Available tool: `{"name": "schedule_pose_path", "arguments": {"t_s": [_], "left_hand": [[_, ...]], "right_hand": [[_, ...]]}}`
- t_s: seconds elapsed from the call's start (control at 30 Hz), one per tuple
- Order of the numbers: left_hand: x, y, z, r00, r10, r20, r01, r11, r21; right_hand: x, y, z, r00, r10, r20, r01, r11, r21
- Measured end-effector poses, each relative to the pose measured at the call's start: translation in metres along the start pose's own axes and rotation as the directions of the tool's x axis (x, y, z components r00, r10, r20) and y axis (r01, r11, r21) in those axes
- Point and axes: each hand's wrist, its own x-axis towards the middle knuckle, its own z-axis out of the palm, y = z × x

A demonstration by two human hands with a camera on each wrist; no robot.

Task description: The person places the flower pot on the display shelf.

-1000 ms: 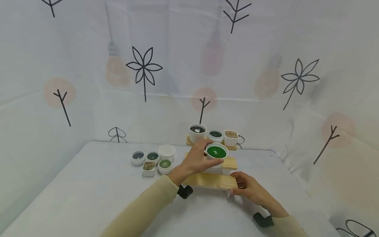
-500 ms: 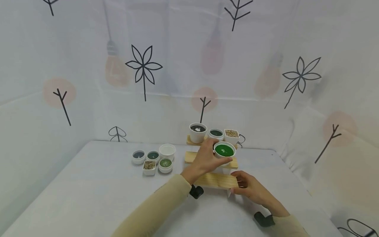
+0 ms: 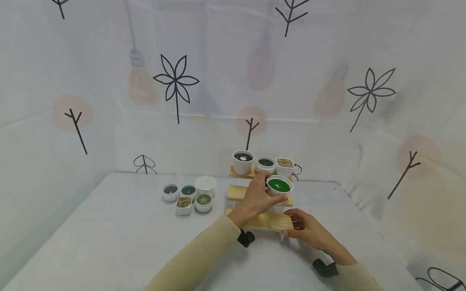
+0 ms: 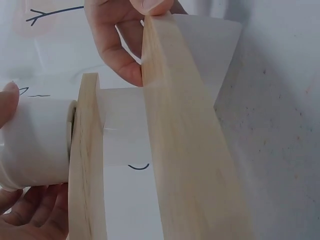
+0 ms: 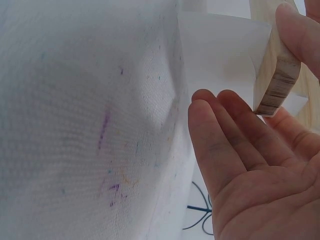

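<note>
My left hand [image 3: 256, 199] grips a round white cup [image 3: 279, 186] with a bright green surface inside, over the right end of the middle shelf of a three-step wooden stand [image 3: 271, 221]. In the left wrist view the base of the cup [image 4: 37, 140] lies right at the wooden board [image 4: 89, 160], thumb and fingers on opposite sides. My right hand [image 3: 309, 231] holds the right end of the lowest shelf. The right wrist view shows its thumb [image 5: 300, 37] on the board's end [image 5: 280, 82], with other fingers reaching around behind and below.
The top shelf bears a white cup [image 3: 243, 161] with dark content, a round bowl [image 3: 265, 164] and a square bowl [image 3: 284, 165] of grains. Left of the stand, several small bowls [image 3: 183, 205] and a plain white cup [image 3: 206, 186] stand on the white table [image 3: 109, 234].
My left hand has carried the green-filled cup rightward along the middle shelf to its right end. The right hand has stayed on the lowest shelf's end.
</note>
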Motion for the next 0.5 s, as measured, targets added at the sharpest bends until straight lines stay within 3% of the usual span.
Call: {"name": "schedule_pose_path", "arguments": {"t_s": [0.5], "left_hand": [[-0.0008, 0.0007, 0.0044, 0.999, 0.038, -0.014, -0.038, 0.999, -0.021]], "right_hand": [[0.001, 0.0028, 0.0012, 1.0, -0.009, -0.009, 0.009, 1.0, -0.008]]}}
